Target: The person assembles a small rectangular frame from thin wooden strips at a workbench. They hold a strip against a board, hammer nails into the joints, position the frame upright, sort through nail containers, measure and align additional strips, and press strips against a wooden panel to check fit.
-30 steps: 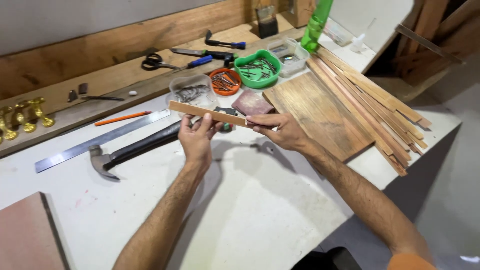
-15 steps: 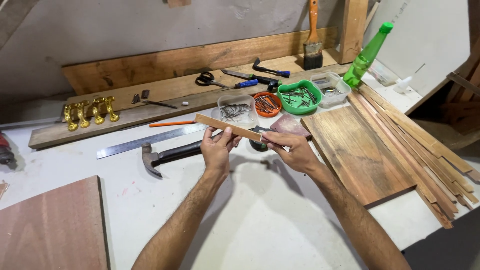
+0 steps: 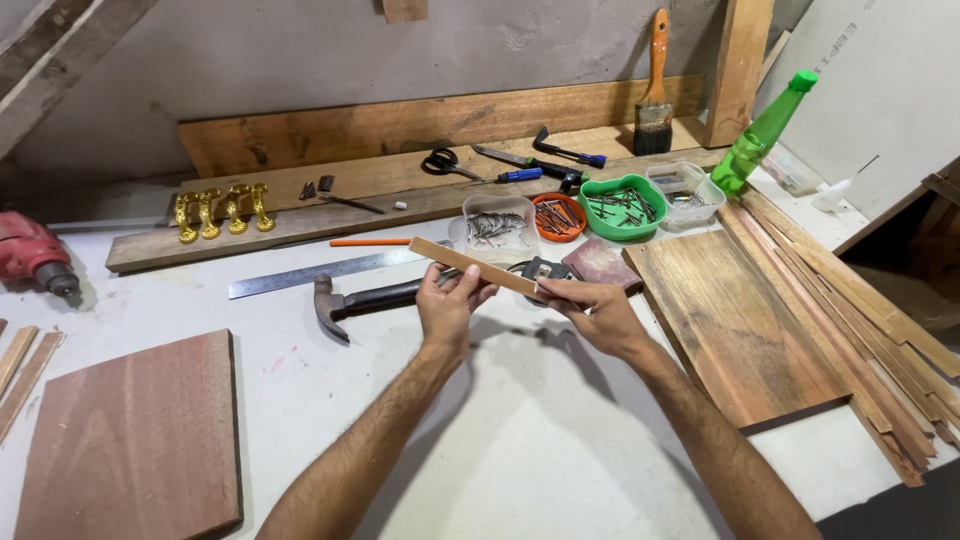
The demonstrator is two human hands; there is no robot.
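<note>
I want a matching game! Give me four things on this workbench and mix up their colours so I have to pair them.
Things:
1. paintbrush handle
2. plastic bottle
3. power drill
4. little feet on the plank

Colours:
A. gold
B. green
C. orange
D. red

Pairs: 1-C, 2-B, 3-D, 4-A
</note>
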